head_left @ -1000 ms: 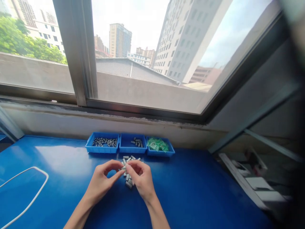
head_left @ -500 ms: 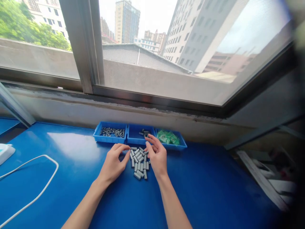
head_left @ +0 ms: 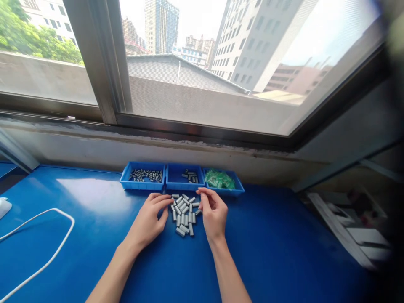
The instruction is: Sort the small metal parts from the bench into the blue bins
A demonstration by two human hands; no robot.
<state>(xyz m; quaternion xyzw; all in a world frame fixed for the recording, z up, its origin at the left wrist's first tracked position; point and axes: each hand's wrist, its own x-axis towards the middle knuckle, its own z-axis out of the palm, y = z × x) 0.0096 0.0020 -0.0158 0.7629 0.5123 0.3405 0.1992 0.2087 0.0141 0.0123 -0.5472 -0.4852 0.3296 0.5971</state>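
Note:
A loose pile of small grey metal cylinders lies on the blue table in front of me. At its left edge, my left hand rests with thumb and fingers apart, fingertips touching or just over the nearest cylinders. On the other side, my right hand has its thumb and index fingertips brought together above the pile's right edge, the other fingers curled. Whatever may be between those fingertips is too small to make out. Several more cylinders sit in the middle blue bin behind the pile.
A left blue bin holds many small metal screw-like parts. The right blue bin holds green plastic bags. A white cable curves across the blue table at left. A window stands behind.
My right hand has drawn back from over the middle bin and the pile, its thumb and index finger closing together. My left hand's fingers have straightened slightly. The camera view has shifted a little.

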